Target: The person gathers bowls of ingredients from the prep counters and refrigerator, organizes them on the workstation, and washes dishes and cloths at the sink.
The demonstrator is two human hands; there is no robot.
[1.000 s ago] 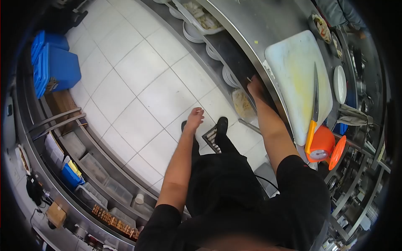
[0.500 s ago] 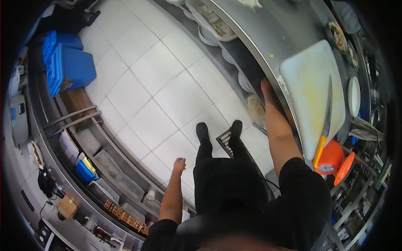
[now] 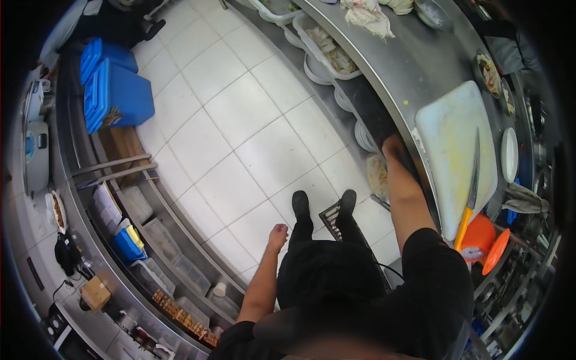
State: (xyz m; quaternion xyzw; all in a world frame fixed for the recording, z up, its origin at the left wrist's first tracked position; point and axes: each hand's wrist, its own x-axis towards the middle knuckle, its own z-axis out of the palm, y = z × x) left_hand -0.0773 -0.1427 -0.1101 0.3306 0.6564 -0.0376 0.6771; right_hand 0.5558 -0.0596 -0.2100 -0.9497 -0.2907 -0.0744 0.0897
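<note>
My left hand [image 3: 278, 237] hangs at my side above the tiled floor, its fingers curled in with nothing seen in them. On the other side, my right hand [image 3: 392, 146] reaches in under the edge of the steel counter [image 3: 414, 66]. Its fingers are hidden in the dark shelf space, so what they touch does not show. Near that hand are stacked white plates [image 3: 364, 137] and a clear bag of pale food [image 3: 377, 174]. Above on the counter lies a white cutting board [image 3: 450, 138], and a knife [image 3: 474, 180] with an orange handle rests across it.
An orange kitchen scale [image 3: 478, 237] stands beside the board, near a white oval dish [image 3: 509, 155]. A tub of food [image 3: 329, 45] sits on the lower shelf. Blue bins [image 3: 123, 96] and open drawers [image 3: 150, 216] line the left. A person [image 3: 114, 24] stands at top left.
The view has shifted, so the counter and floor sit lower and further right, and a cloth and bowl show at the far end. My right hand stays under the counter edge.
</note>
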